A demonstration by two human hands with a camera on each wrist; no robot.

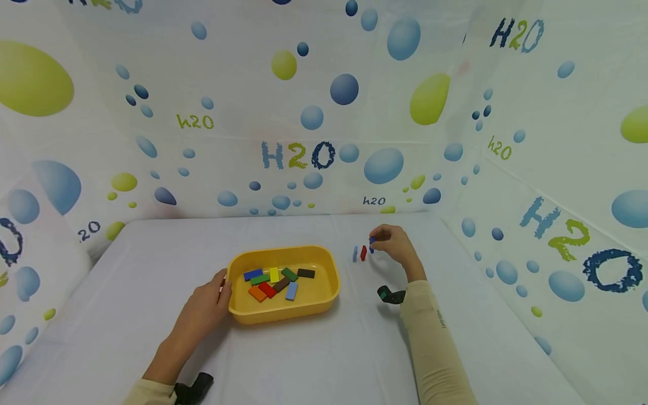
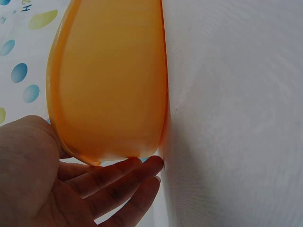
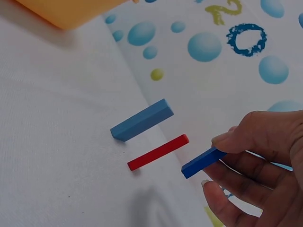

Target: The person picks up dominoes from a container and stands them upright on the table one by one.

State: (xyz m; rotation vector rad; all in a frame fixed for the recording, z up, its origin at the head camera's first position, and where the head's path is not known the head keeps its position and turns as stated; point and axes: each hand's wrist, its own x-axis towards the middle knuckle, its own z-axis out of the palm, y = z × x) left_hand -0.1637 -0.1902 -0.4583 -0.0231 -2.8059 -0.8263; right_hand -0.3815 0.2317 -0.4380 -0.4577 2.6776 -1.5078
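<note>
My right hand (image 1: 395, 243) pinches a dark blue domino-like block (image 3: 203, 161) between thumb and fingers, holding it upright at the table. Beside it, a red block (image 3: 158, 152) and a light blue block (image 3: 143, 120) stand on end in a row, apart from each other. My left hand (image 1: 207, 304) rests against the left end of a yellow plastic tub (image 1: 283, 316), fingers touching its outer wall. In the left wrist view those fingers (image 2: 113, 189) lie fairly straight along the tub's side. Several colored blocks lie flat inside the tub, among them an orange block (image 1: 257, 293).
A white cloth (image 1: 314, 365) covers the table. Behind and at the sides hangs a curtain (image 1: 238, 67) with bubble prints, meeting the table's back edge. A dark wrist strap (image 1: 391, 295) sits on the right sleeve.
</note>
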